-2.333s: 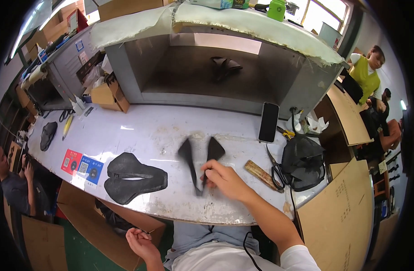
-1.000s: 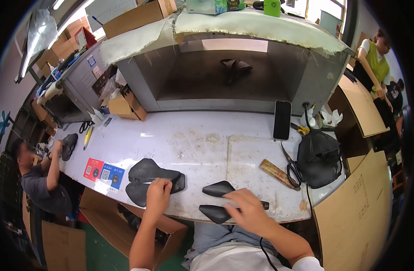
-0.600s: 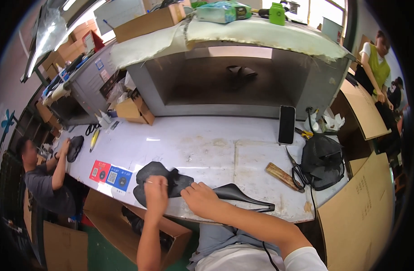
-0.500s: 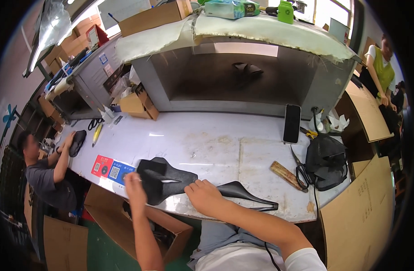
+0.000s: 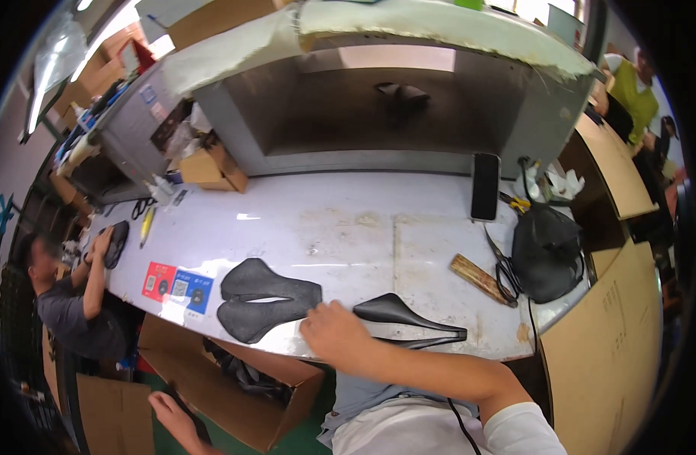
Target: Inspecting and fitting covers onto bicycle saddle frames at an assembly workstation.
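A black bicycle saddle cover (image 5: 249,288), with a slit down its middle, lies flat on the white table. My right hand (image 5: 336,334) is closed at its narrow end, fingers bent against its edge. Just right of that hand lies a glossy black saddle shell (image 5: 397,311) with a long narrow nose, partly hidden by the hand and forearm. My left hand (image 5: 172,415) is down below the table edge, left of an open cardboard box (image 5: 287,413). Its fingers are bent around a thin dark strip (image 5: 190,415), whose kind I cannot make out.
Right of the shell lie a wooden-looking block (image 5: 480,279), black scissors (image 5: 505,277), a black mesh bag (image 5: 545,254) and a phone (image 5: 485,187). A grey open-fronted cabinet (image 5: 348,163) stands behind. At far left a co-worker (image 5: 78,311) handles a black piece.
My left hand has left the saddle cover and dropped left below the table edge with the dark strip. The cover now lies flat, and my right hand has stayed at its narrow end.
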Demonstrator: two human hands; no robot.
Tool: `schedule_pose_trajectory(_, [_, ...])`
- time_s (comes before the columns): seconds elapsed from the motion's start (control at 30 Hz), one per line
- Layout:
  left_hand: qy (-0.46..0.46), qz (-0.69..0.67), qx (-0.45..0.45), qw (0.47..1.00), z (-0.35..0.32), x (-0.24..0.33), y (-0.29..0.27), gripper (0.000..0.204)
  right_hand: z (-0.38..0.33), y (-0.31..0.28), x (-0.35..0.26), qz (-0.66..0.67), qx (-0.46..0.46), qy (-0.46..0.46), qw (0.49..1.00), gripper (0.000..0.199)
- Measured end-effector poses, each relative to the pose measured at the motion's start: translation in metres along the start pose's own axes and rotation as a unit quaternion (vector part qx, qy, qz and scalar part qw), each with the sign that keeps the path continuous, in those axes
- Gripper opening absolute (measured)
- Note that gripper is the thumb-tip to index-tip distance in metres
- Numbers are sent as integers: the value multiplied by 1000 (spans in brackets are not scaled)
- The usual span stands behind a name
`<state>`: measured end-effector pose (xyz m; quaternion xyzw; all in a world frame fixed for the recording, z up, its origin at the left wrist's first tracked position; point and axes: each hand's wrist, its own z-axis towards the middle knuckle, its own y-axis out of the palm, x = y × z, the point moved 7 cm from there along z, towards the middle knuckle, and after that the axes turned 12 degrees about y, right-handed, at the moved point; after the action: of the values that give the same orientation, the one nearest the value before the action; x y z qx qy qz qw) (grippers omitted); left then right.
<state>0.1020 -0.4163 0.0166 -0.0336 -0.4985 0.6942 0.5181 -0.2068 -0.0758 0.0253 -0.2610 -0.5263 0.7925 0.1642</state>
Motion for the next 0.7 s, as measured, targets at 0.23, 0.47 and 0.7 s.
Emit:
schedule_pose_trajectory(0.23, [9,-212,-440,872,-73,251,73,12,-70,-35,-35,318,-91,19,944,34])
schedule_pose_trajectory(0.47, [134,-443,-486,742,-99,348,120,15,-114,-63,20,545,-276,88,787,26])
schedule_pose_trajectory(0.7, [-204,-789,-419,399,-114,345,194,78,-185,-134,102,660,-13,198,725,29])
